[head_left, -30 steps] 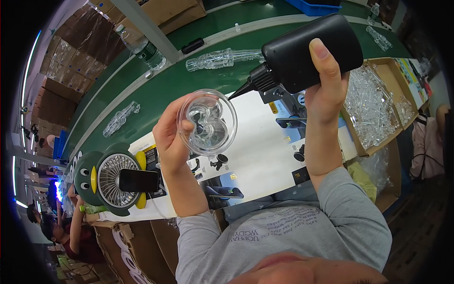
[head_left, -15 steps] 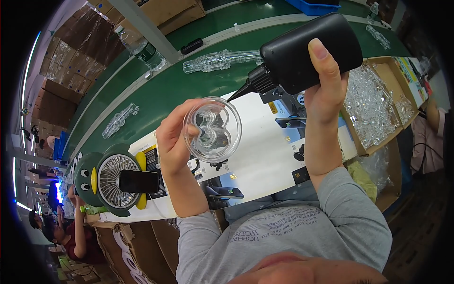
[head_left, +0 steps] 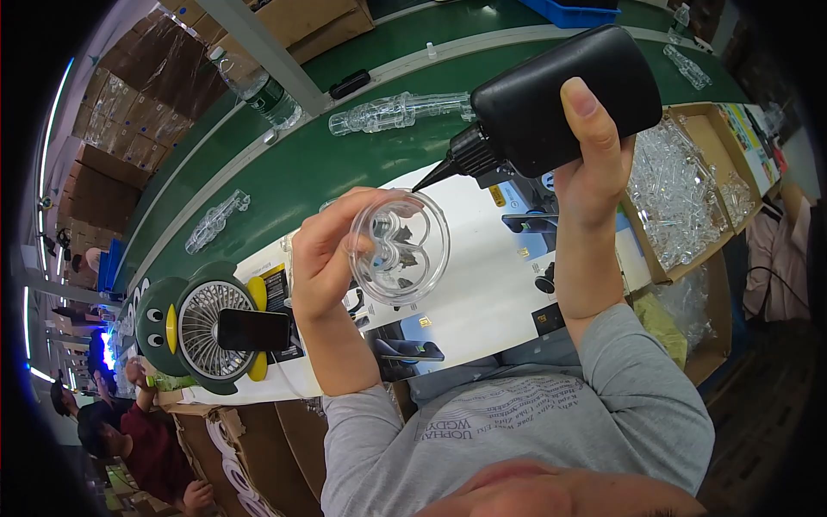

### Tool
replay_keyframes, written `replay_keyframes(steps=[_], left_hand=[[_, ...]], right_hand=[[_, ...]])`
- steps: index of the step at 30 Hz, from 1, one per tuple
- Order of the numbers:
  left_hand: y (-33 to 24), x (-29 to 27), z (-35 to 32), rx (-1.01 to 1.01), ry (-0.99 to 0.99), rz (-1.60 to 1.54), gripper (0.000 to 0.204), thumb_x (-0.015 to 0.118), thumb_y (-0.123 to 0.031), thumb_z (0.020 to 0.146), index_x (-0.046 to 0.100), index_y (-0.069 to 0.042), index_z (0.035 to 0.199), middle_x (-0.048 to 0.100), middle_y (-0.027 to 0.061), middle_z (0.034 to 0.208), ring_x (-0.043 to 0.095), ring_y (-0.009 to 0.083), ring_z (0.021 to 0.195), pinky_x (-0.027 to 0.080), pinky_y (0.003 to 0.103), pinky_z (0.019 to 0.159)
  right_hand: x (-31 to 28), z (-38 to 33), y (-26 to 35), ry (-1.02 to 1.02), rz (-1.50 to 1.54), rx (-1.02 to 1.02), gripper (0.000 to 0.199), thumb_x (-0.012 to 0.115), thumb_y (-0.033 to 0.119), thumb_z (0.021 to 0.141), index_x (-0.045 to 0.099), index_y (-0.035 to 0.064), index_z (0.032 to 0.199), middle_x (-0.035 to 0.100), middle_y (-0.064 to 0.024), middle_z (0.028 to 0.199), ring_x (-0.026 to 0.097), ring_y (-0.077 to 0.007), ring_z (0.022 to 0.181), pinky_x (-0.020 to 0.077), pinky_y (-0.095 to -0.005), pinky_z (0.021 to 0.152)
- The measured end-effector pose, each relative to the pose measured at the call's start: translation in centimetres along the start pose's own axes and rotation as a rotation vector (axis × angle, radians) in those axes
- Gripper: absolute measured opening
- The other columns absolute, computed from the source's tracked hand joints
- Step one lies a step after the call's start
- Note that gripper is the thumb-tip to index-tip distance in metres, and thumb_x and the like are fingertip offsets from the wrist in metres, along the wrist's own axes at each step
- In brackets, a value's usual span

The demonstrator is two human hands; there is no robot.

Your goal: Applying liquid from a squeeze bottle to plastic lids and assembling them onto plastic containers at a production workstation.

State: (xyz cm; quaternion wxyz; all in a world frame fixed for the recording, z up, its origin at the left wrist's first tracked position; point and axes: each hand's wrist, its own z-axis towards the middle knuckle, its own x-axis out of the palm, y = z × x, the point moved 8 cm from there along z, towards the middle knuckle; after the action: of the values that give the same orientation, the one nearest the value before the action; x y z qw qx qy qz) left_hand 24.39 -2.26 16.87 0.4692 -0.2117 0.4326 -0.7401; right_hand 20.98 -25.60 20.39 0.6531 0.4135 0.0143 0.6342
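My left hand (head_left: 326,250) grips a clear round piece with a circular rim and rounded lobes inside (head_left: 415,274), tilted so its open face shows. Wrapped round a black squeeze bottle (head_left: 564,99), my right hand (head_left: 594,159) holds it on its side, thumb on top. The bottle's thin pointed nozzle slants down to the left, its tip at the upper rim of the clear piece. Whether any liquid comes out is too small to tell. Beneath both lies a white printed sheet (head_left: 474,302).
Clear glass-like tubes (head_left: 396,112) lie on the green belt (head_left: 319,164). At right stands a cardboard box of small clear parts (head_left: 676,194). A green penguin-shaped fan (head_left: 202,323) with a phone (head_left: 254,331) is at left, beyond it another person (head_left: 155,448). A water bottle (head_left: 258,90) stands farther back.
The clear piece has turned in my left hand and shifted slightly right and down. The nozzle tip stays by its rim. At far left, the other person has changed posture.
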Motion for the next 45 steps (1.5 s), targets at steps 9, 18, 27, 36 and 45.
replay_keyframes(steps=[9,18,27,36,45], left_hand=[[-0.1,0.6,0.0,0.033,0.151,0.019,0.034,0.055,-0.015,0.078,0.057,0.009,0.101,0.062,0.0172,0.094,0.059,0.0229,0.084,0.045,0.029,0.075],[-0.3,1.1,0.0,0.056,0.236,0.061,0.033,0.053,-0.017,0.081,0.057,0.008,0.102,0.062,0.0178,0.092,0.058,0.0236,0.081,0.044,0.030,0.073],[0.3,1.3,0.1,0.055,0.340,0.153,0.033,0.053,-0.019,0.084,0.056,0.008,0.103,0.061,0.0164,0.091,0.058,0.0223,0.077,0.044,0.029,0.069],[0.6,1.8,-0.1,0.016,0.394,0.145,0.033,0.053,-0.020,0.084,0.056,0.007,0.103,0.061,0.0161,0.090,0.058,0.0233,0.078,0.044,0.030,0.069],[0.3,2.0,-0.2,0.019,0.401,0.179,0.032,0.054,-0.018,0.083,0.057,0.006,0.103,0.061,0.0159,0.088,0.059,0.0252,0.078,0.044,0.031,0.070]], right_hand=[[-0.5,-0.4,-0.2,-0.029,0.010,0.010,0.036,0.062,0.012,0.074,0.052,0.0002,0.107,0.059,-0.0083,0.089,0.061,-0.0160,0.078,0.0527,-0.0303,0.073],[-0.4,-0.6,-0.7,0.021,0.080,0.022,0.038,0.062,0.008,0.072,0.052,0.0008,0.108,0.060,-0.0089,0.092,0.062,-0.0162,0.079,0.0528,-0.0310,0.073],[2.2,-0.7,1.0,0.175,0.078,-0.008,0.020,0.067,0.013,0.074,0.059,0.0032,0.088,0.060,-0.0015,0.077,0.058,-0.0089,0.067,0.0480,-0.0213,0.063],[2.6,-1.2,0.6,0.216,0.113,0.094,0.020,0.069,0.012,0.073,0.060,0.0025,0.088,0.061,-0.0023,0.077,0.058,-0.0093,0.068,0.0477,-0.0218,0.063],[3.1,-1.7,0.3,0.288,0.158,0.167,0.022,0.070,0.009,0.072,0.059,0.0012,0.089,0.062,-0.0033,0.078,0.058,-0.0090,0.069,0.0475,-0.0220,0.064]])
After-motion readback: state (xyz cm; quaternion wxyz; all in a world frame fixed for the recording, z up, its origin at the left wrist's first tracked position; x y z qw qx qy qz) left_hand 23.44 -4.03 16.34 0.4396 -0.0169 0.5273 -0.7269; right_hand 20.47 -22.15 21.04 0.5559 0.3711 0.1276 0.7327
